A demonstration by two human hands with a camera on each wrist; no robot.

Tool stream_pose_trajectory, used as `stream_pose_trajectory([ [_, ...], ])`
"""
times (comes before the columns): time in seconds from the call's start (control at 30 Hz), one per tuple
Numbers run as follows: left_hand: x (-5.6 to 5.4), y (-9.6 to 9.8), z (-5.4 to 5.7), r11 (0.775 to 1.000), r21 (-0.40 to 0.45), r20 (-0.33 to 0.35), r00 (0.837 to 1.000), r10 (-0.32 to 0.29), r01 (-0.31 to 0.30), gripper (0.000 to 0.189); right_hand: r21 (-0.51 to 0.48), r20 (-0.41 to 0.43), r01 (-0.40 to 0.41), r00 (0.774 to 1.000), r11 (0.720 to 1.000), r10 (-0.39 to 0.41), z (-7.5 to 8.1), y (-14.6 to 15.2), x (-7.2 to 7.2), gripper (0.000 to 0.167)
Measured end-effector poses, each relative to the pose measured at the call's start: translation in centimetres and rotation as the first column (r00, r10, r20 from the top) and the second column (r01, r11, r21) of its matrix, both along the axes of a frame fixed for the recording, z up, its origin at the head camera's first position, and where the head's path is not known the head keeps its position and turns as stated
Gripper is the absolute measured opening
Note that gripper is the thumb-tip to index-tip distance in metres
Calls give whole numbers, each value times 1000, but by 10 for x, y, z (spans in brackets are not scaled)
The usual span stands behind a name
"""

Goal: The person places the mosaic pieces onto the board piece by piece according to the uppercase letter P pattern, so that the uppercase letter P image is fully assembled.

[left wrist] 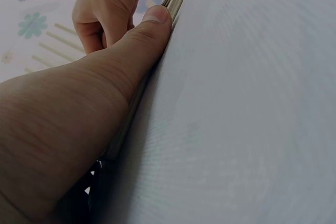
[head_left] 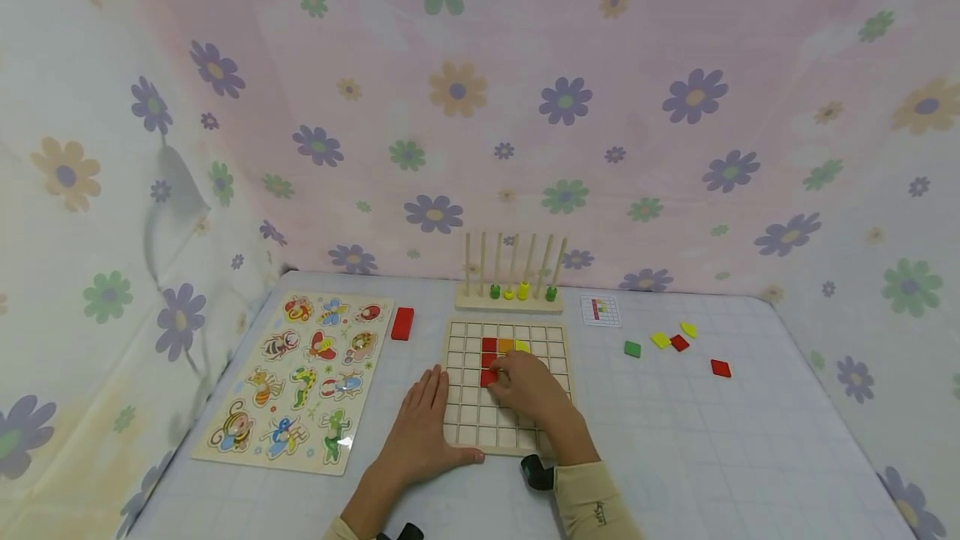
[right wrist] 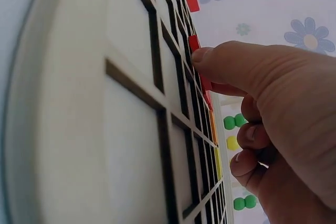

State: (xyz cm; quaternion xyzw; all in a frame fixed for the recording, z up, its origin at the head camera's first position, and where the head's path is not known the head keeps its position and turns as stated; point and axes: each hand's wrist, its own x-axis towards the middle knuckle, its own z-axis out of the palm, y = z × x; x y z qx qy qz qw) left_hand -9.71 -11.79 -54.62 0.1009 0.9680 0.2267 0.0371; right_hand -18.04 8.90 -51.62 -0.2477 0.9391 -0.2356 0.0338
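A wooden grid board [head_left: 467, 423] lies in front of me with red, orange and yellow square tiles in its upper cells. My right hand [head_left: 536, 390] reaches over it, thumb and forefinger pinching a red square tile [head_left: 488, 377] at the lowest spot of the red column. The right wrist view shows the thumb [right wrist: 212, 59] against that red tile [right wrist: 194, 42], its other fingers curled. Along the board's left edge my left hand [head_left: 423, 432] lies with fingers straight; its thumb [left wrist: 156, 17] stretches along the front edge.
Behind the board stands a peg rack [head_left: 510, 303] with green and yellow beads, beside a small pattern card [head_left: 601, 311]. Loose tiles, among them a green one [head_left: 632, 349], lie to the right. An insect puzzle board [head_left: 292, 382] and a red block [head_left: 402, 323] are left.
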Motion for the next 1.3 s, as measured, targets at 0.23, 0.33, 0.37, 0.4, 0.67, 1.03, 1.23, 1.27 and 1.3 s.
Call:
stream_pose_trajectory([
  [0.23, 0, 0, 0, 1000, -2, -5, 1000, 0, 0, 137, 18, -19, 10, 1000, 1000, -10, 0, 0, 2, 22],
  [0.33, 0, 0, 0, 1000, 1, -2, 1000, 1, -1, 138, 13, -17, 16, 1000, 1000, -16, 0, 0, 2, 23],
  [0.37, 0, 0, 0, 1000, 2, 0, 1000, 2, -2, 138, 11, -17, 16, 1000, 1000, -16, 0, 0, 3, 23],
  [0.4, 0, 0, 0, 1000, 4, 1, 1000, 2, -2, 138, 10, -17, 15, 1000, 1000, -15, 0, 0, 2, 23],
  [0.67, -1, 0, 0, 1000, -11, -4, 1000, -2, 2, 137, 0, -10, 30, 1000, 1000, -30, 1, -1, 1, 22],
  [1.03, 0, 0, 1, 1000, -7, -24, 1000, -11, 11, 135, -20, -14, 19, 1000, 1000, -19, 0, -1, 0, 20],
  [1.23, -1, 0, 1, 1000, -8, -31, 999, -10, 10, 135, -118, 15, 59, 998, 991, -57, 7, 4, 0, 20],
  [1.27, -1, 0, 1, 1000, -11, -32, 999, -10, 10, 136, -130, 19, 69, 998, 989, -67, 8, 6, 0, 21],
  [1.3, -1, 0, 1, 1000, -10, -31, 999, -8, 8, 135, -138, 27, 81, 997, 987, -78, 10, 9, 0, 23],
])
